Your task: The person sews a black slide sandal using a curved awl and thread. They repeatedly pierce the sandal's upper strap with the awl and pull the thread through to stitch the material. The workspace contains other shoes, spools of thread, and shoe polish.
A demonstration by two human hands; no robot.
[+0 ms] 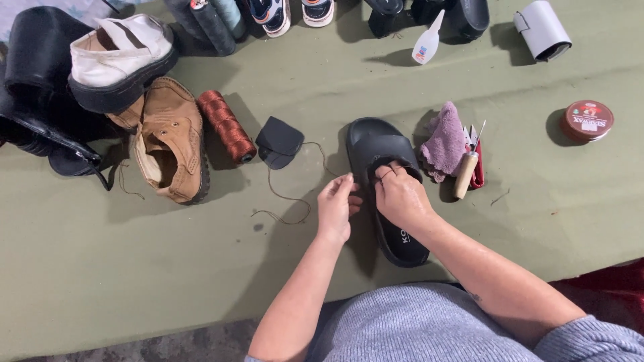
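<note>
A black slide sandal (376, 144) lies on the green cloth in the middle. My right hand (400, 196) rests on its strap, fingers pinched on dark thread at the strap's edge. My left hand (335, 204) is just left of the sandal, fingertips pinching the same dark thread (288, 198), which trails in a loop over the cloth toward a small black leather patch (278, 141). Whether a needle is in either hand I cannot tell.
A tan suede shoe (171, 144), a rust-red thread spool (225, 126), black boots (40, 87) and a white shoe (117, 57) lie left. A pink cloth (444, 141), wooden-handled awl (465, 173), round red tin (587, 121), glue bottle (427, 41) and grey roll (542, 28) lie right.
</note>
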